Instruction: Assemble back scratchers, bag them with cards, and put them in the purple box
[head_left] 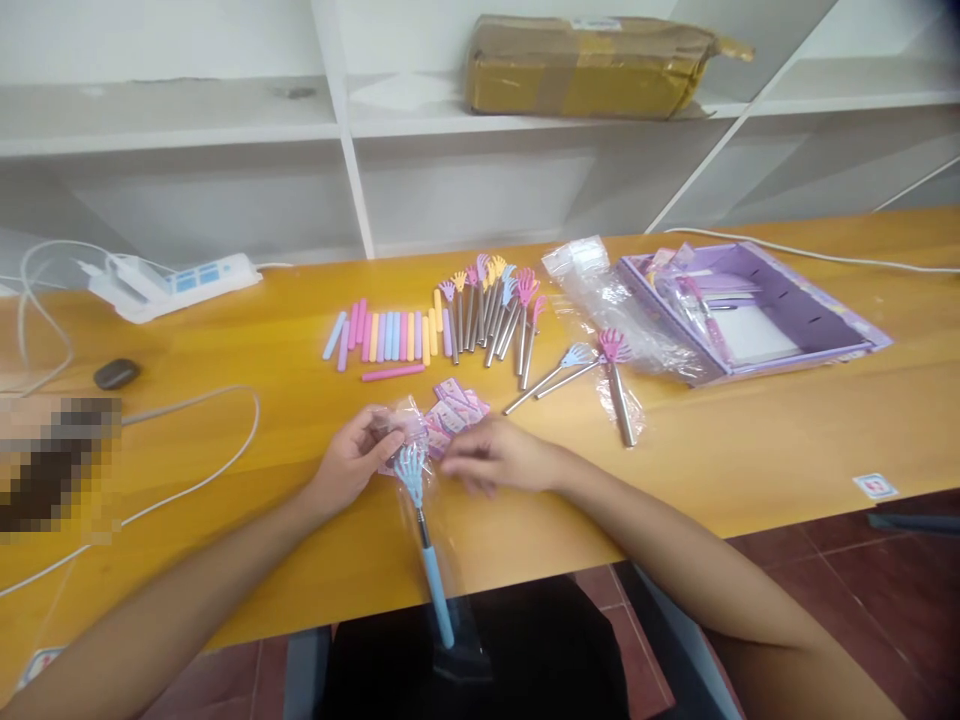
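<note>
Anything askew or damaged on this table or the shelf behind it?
Two mild things: one pink tube lies sideways, unlike the row of coloured tubes behind it; and the taped cardboard box on the shelf looks worn, a piece sticking out at its right end.

The left arm (202, 575), bare, slants from the near left corner toward the middle, its wrist roughly in line with the forearm. The left hand (351, 460) is closed in a pinch, thumb stretched to the right and fingers (365, 424) bent on the far side. The right arm (667, 530), also bare, slants in from the near right. The right hand (506, 455) sits apart from the left, knuckles up, slightly blurred, its fingers (469, 467) loosely curled and pointing left.
</note>
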